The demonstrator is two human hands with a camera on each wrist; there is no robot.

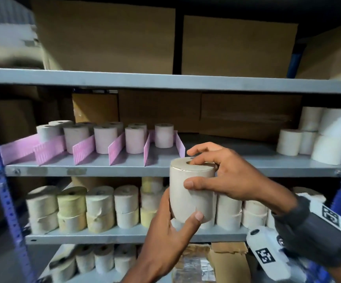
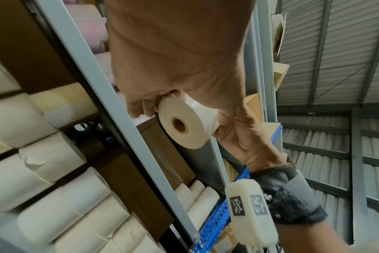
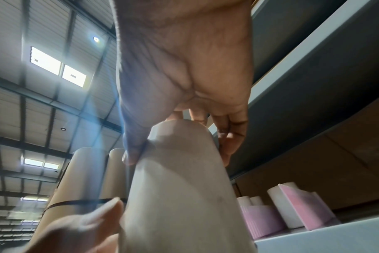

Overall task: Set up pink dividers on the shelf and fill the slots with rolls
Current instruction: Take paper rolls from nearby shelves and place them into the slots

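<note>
An upright beige paper roll (image 1: pixel 190 193) hangs in front of the middle shelf's edge (image 1: pixel 267 167). My left hand (image 1: pixel 178 216) grips its lower part from below. My right hand (image 1: pixel 192 171) holds its top, thumb on the side and fingers over the core hole. The left wrist view shows the roll's end face (image 2: pixel 184 123) under my left hand (image 2: pixel 180 102). In the right wrist view my right hand (image 3: pixel 180 150) pinches the roll (image 3: pixel 180 179). Several pink dividers (image 1: pixel 83 149) stand on the shelf with pinkish rolls (image 1: pixel 106 138) between them. The rightmost slot holds one roll (image 1: pixel 164 135).
White rolls (image 1: pixel 318 139) are stacked at the right end of the same shelf. Rows of cream and yellow rolls (image 1: pixel 104 207) fill the shelf below. Cardboard boxes (image 1: pixel 104 37) sit on the top shelf. Blue perforated uprights (image 1: pixel 0 160) frame the rack.
</note>
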